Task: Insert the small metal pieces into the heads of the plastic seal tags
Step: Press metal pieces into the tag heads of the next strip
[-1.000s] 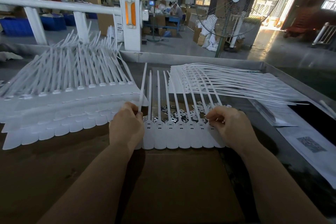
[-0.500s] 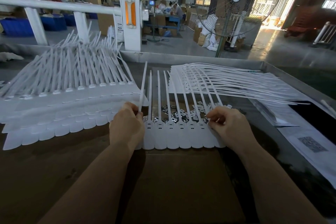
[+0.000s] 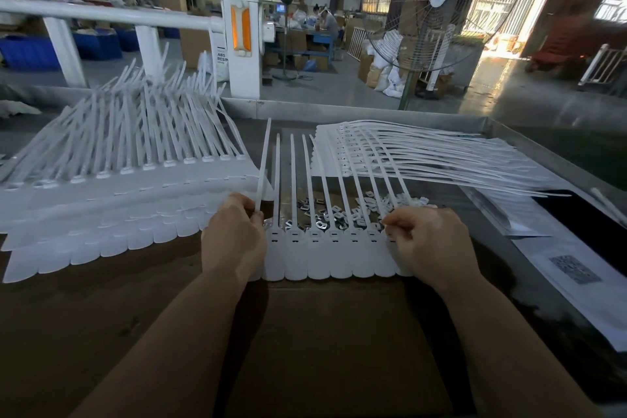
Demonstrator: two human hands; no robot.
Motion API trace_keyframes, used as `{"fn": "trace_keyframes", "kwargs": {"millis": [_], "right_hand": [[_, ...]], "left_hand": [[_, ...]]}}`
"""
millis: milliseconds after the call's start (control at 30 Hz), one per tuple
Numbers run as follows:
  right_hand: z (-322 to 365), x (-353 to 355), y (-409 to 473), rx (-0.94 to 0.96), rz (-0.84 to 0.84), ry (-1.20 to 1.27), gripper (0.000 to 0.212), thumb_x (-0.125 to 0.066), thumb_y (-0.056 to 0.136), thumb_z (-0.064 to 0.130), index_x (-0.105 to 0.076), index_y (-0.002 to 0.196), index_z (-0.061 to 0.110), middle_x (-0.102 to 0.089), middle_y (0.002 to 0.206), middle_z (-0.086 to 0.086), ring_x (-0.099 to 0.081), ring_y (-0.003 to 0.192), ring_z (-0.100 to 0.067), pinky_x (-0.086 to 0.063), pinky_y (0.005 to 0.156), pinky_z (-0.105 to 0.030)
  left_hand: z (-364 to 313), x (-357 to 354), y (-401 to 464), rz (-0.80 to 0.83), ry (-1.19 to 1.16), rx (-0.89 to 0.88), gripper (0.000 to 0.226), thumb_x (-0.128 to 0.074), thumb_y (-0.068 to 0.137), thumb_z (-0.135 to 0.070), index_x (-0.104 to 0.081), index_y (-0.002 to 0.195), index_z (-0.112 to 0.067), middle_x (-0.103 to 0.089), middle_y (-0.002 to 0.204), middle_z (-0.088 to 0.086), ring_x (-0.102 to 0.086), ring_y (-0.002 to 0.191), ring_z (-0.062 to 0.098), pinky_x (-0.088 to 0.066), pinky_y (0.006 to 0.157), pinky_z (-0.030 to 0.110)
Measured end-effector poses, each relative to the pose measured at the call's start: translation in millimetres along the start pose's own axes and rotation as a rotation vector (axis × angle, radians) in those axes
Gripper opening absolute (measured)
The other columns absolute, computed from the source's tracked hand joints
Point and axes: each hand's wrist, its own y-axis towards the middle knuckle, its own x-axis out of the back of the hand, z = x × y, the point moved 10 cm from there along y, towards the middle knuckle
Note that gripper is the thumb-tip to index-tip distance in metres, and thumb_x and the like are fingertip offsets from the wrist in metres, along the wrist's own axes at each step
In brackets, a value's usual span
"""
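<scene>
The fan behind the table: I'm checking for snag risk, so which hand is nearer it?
Right. The right hand sits below the fan; the left hand lies farther left.

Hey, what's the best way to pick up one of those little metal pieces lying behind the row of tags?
Probably pinch a single metal piece by its thin outer edges, coming straight down from above between the tag straps. The pieces lie flat and loosely scattered, and the straps run over the pile, so the gaps between them look like the clearest access.
</scene>
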Motion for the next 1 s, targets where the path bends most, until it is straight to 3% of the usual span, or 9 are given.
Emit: {"fn": "trace_keyframes", "kwargs": {"millis": [133,200,333,433,767,1000], "right_hand": [[-40,15,-2,-0.267,-0.165,0.052,0.017,-0.058,0.089,0.01,-0.071,0.099,0.013,-0.072,0.086,-0.006,-0.063,0.075,-0.026,-0.048,0.084,-0.048],[-60,17,-5,-0.383,-0.173,0.022,0.023,-0.051,0.092,0.008,-0.069,0.106,0.013,-0.071,0.097,-0.008,-0.062,0.089,-0.028,-0.046,0.088,-0.05],[-78,0,-6,-0.472,-0.04,-0.052,0.04,-0.041,0.092,-0.002,-0.062,0.12,0.017,-0.062,0.121,-0.008,-0.053,0.114,-0.028,-0.039,0.099,-0.047],[-82,-15,-6,-0.498,0.096,-0.099,0.048,-0.038,0.092,-0.003,-0.057,0.127,0.024,-0.057,0.129,-0.005,-0.048,0.118,-0.028,-0.038,0.1,-0.046],[-87,-7,-3,-0.518,0.033,-0.06,0.02,-0.058,0.088,0.007,-0.073,0.099,0.016,-0.071,0.101,-0.007,-0.06,0.098,-0.028,-0.049,0.085,-0.036],[-85,3,-4,-0.52,-0.052,-0.083,0.017,-0.06,0.088,0.011,-0.068,0.101,0.019,-0.068,0.101,-0.003,-0.058,0.102,-0.025,-0.038,0.096,-0.041]], "left_hand": [[1,0,1,-0.002,0.011,0.004,0.009,-0.051,0.094,-0.019,-0.053,0.101,-0.014,-0.053,0.085,-0.002,-0.048,0.082,0.017,-0.043,0.091,0.039],[2,0,1,-0.005,0.011,0.004,0.01,-0.051,0.094,-0.019,-0.053,0.102,-0.014,-0.053,0.085,-0.002,-0.047,0.082,0.017,-0.043,0.09,0.039],[2,0,2,-0.011,0.001,-0.002,0.012,-0.052,0.094,-0.018,-0.054,0.104,-0.012,-0.053,0.087,-0.002,-0.047,0.083,0.016,-0.042,0.091,0.039],[2,0,2,-0.012,-0.006,-0.004,0.014,-0.052,0.093,-0.018,-0.054,0.105,-0.011,-0.054,0.088,-0.001,-0.048,0.083,0.016,-0.042,0.089,0.038],[1,0,2,-0.012,0.0,-0.016,0.014,-0.052,0.093,-0.018,-0.055,0.105,-0.011,-0.054,0.087,-0.001,-0.049,0.082,0.017,-0.044,0.088,0.038],[1,1,1,-0.013,-0.001,-0.016,0.013,-0.052,0.094,-0.018,-0.054,0.105,-0.012,-0.054,0.087,-0.001,-0.049,0.083,0.016,-0.044,0.087,0.037]]}}
